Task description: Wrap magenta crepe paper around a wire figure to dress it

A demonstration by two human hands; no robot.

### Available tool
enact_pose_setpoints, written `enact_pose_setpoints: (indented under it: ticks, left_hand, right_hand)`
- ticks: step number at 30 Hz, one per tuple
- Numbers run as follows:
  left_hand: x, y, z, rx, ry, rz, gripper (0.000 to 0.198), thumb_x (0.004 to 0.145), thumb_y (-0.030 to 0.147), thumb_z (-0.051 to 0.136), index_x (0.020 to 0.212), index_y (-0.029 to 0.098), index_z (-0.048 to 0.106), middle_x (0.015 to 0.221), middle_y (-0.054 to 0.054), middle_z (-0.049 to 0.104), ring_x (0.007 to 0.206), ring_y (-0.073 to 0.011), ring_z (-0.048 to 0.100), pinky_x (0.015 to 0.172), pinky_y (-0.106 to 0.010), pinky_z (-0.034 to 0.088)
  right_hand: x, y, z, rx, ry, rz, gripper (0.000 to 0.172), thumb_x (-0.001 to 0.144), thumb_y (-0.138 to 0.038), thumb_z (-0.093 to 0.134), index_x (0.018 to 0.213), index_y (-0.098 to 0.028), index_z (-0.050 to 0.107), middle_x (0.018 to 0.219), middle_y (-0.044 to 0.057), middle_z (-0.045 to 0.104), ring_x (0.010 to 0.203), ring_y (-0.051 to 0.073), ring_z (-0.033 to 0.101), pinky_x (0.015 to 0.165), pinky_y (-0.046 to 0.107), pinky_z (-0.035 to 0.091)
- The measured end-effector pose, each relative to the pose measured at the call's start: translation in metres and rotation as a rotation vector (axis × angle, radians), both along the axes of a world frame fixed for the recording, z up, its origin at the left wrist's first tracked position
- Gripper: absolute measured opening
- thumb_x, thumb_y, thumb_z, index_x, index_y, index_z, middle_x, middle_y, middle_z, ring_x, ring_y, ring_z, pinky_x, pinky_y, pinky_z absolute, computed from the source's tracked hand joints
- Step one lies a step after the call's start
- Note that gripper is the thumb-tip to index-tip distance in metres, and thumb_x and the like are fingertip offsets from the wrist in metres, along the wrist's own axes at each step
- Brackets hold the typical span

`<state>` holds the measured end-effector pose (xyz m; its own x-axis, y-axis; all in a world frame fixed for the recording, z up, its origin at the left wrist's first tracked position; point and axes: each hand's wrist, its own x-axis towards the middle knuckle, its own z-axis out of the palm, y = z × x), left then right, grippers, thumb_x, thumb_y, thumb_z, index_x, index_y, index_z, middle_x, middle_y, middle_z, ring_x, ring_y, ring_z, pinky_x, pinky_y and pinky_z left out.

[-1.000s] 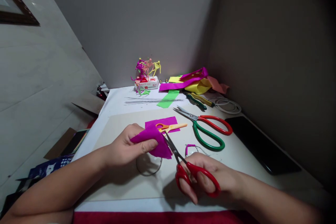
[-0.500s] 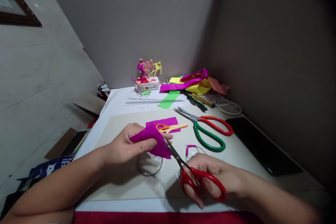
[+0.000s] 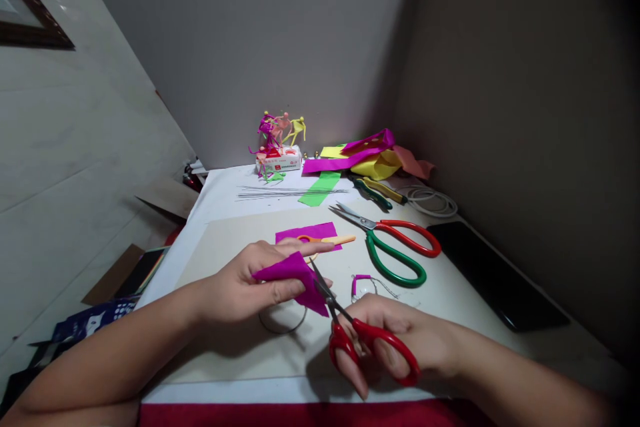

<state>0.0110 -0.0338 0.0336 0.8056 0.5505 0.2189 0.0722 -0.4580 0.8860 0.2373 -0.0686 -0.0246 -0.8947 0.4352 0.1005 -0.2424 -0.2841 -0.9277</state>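
A piece of magenta crepe paper (image 3: pixel 293 273) is pinched between the thumb and fingers of my left hand (image 3: pixel 265 280), with the index finger stretched out above it. My right hand (image 3: pixel 395 333) has its fingers through the handles of red-handled scissors (image 3: pixel 373 337). Their dark blades are slightly apart at the paper's right edge. Behind the left hand, small orange-and-yellow scissors (image 3: pixel 340 239) lie on a second magenta paper piece (image 3: pixel 320 230). Under the held paper a wire ring (image 3: pixel 285 330) rests on the board, partly hidden. A small magenta-wrapped wire piece (image 3: pixel 361 278) lies beyond the right hand.
Large scissors with red and green handles (image 3: pixel 395 253) lie beside a black phone (image 3: pixel 495 273). Farther back are pliers (image 3: pixel 375 192), a white cable (image 3: pixel 433 201), thin wires (image 3: pixel 270 193), coloured crepe strips (image 3: pixel 375 160) and small wire figures (image 3: pixel 280 127) at a white box (image 3: pixel 287 160).
The red-handled scissors have shifted slightly left against the paper. My left index finger has straightened over the orange scissors, and the held paper has tilted and shows less of its surface.
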Motion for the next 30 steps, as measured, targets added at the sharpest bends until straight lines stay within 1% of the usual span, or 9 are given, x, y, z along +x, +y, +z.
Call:
enact_pose_setpoints:
  ticks: [4, 6, 8, 10, 13, 18, 23, 25, 30]
  left_hand:
    - [0.0020, 0.0021, -0.0026, 0.061, 0.027, -0.005, 0.029, 0.089, 0.012, 0.052, 0.112, 0.018, 0.069, 0.099, -0.012, 0.074, 0.132, -0.0267, 0.040, 0.109, -0.044, 0.028]
    - [0.0026, 0.0028, -0.0042, 0.077, 0.046, 0.007, 0.028, 0.088, 0.012, 0.054, 0.110, 0.018, 0.070, 0.108, -0.012, 0.071, 0.132, -0.0264, 0.041, 0.110, -0.043, 0.025]
    - [0.0027, 0.0031, -0.0050, 0.071, 0.061, 0.020, 0.027, 0.087, 0.012, 0.056, 0.109, 0.018, 0.071, 0.123, -0.013, 0.063, 0.131, -0.0266, 0.042, 0.111, -0.042, 0.025]
    - [0.0024, 0.0032, -0.0050, 0.044, 0.063, 0.008, 0.027, 0.087, 0.013, 0.056, 0.110, 0.017, 0.070, 0.127, -0.014, 0.060, 0.132, -0.0266, 0.041, 0.111, -0.041, 0.024]
    - [0.0019, 0.0033, -0.0042, -0.004, 0.036, -0.022, 0.027, 0.088, 0.016, 0.056, 0.111, 0.016, 0.070, 0.117, -0.015, 0.066, 0.134, -0.0262, 0.038, 0.112, -0.041, 0.023]
    - [0.0022, 0.0026, -0.0041, -0.029, 0.053, -0.034, 0.025, 0.086, 0.016, 0.058, 0.107, 0.017, 0.072, 0.103, -0.013, 0.073, 0.134, -0.0254, 0.038, 0.113, -0.042, 0.020]
    - [0.0019, 0.0019, -0.0045, -0.076, 0.078, -0.052, 0.027, 0.088, 0.019, 0.056, 0.111, 0.020, 0.069, 0.115, -0.013, 0.067, 0.129, -0.0267, 0.044, 0.112, -0.045, 0.023]
    - [0.0017, 0.0019, -0.0041, -0.092, 0.075, -0.056, 0.028, 0.088, 0.021, 0.056, 0.112, 0.020, 0.069, 0.118, -0.013, 0.065, 0.129, -0.0269, 0.044, 0.112, -0.045, 0.022]
    - [0.0021, 0.0007, -0.0018, -0.112, 0.102, -0.056, 0.027, 0.088, 0.022, 0.055, 0.107, 0.016, 0.072, 0.105, -0.013, 0.072, 0.135, -0.0287, 0.035, 0.110, -0.046, 0.026]
  right_hand:
    - [-0.0028, -0.0021, 0.0009, 0.029, 0.006, -0.002, 0.056, 0.076, -0.063, 0.058, 0.072, -0.007, 0.059, 0.061, -0.002, 0.045, 0.052, 0.007, 0.033, 0.051, 0.022, 0.024]
    - [-0.0036, -0.0028, 0.0022, 0.041, -0.021, -0.007, 0.057, 0.075, -0.064, 0.058, 0.072, -0.007, 0.059, 0.060, -0.003, 0.043, 0.052, 0.006, 0.032, 0.051, 0.021, 0.025]
    - [-0.0036, -0.0032, 0.0038, 0.030, -0.067, -0.022, 0.056, 0.073, -0.063, 0.061, 0.074, -0.008, 0.060, 0.059, -0.004, 0.040, 0.051, 0.006, 0.031, 0.049, 0.020, 0.025]
    - [-0.0028, -0.0035, 0.0053, 0.016, -0.112, -0.027, 0.055, 0.070, -0.063, 0.064, 0.074, -0.009, 0.059, 0.058, -0.005, 0.039, 0.049, 0.005, 0.031, 0.047, 0.019, 0.026]
    - [-0.0011, -0.0032, 0.0065, 0.006, -0.159, -0.029, 0.054, 0.068, -0.062, 0.066, 0.073, -0.009, 0.057, 0.058, -0.004, 0.043, 0.048, 0.005, 0.033, 0.046, 0.018, 0.027]
    - [-0.0004, -0.0009, 0.0056, 0.040, -0.159, 0.004, 0.048, 0.072, -0.057, 0.066, 0.074, -0.009, 0.058, 0.063, -0.002, 0.048, 0.052, 0.006, 0.037, 0.048, 0.018, 0.030]
    - [-0.0013, -0.0009, 0.0049, 0.073, -0.142, -0.024, 0.052, 0.072, -0.060, 0.064, 0.073, -0.009, 0.058, 0.061, -0.002, 0.047, 0.052, 0.006, 0.037, 0.049, 0.019, 0.031]
    - [-0.0012, -0.0012, 0.0052, 0.075, -0.139, -0.020, 0.052, 0.072, -0.061, 0.064, 0.074, -0.009, 0.059, 0.060, -0.003, 0.046, 0.051, 0.006, 0.036, 0.049, 0.019, 0.030]
    - [-0.0009, -0.0007, 0.0055, 0.073, -0.104, -0.041, 0.056, 0.071, -0.064, 0.063, 0.072, -0.008, 0.060, 0.057, -0.003, 0.045, 0.049, 0.006, 0.033, 0.048, 0.020, 0.028]
